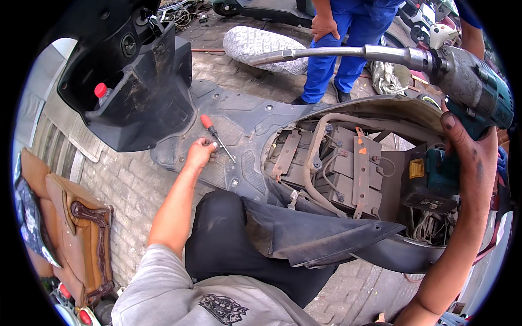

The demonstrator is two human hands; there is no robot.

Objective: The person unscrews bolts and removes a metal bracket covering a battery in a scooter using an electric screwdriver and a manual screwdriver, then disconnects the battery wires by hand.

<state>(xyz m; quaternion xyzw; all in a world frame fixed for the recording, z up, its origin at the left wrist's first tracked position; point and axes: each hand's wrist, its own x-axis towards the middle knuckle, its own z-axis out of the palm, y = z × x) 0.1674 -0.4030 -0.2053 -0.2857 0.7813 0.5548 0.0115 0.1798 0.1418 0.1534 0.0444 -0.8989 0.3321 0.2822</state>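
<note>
Teal impact wrench [474, 87] at two o'clock: right hand [472, 144] clamps it, likely supporting its weight; left hand [200, 153], nine o'clock: grip unclear.

The person's left arm [173, 217] reaches from the near edge toward the far middle, bare below a short grey sleeve [157, 269], nearly straight. Its left hand [201, 153] is bent inward, fingers curled, thumb close to the fingertips. The right arm [470, 233] rises along the right side, forearm upright. The right hand [472, 138] is raised in a grip, thumb upward, dark smudges on thumb and wrist.
</note>
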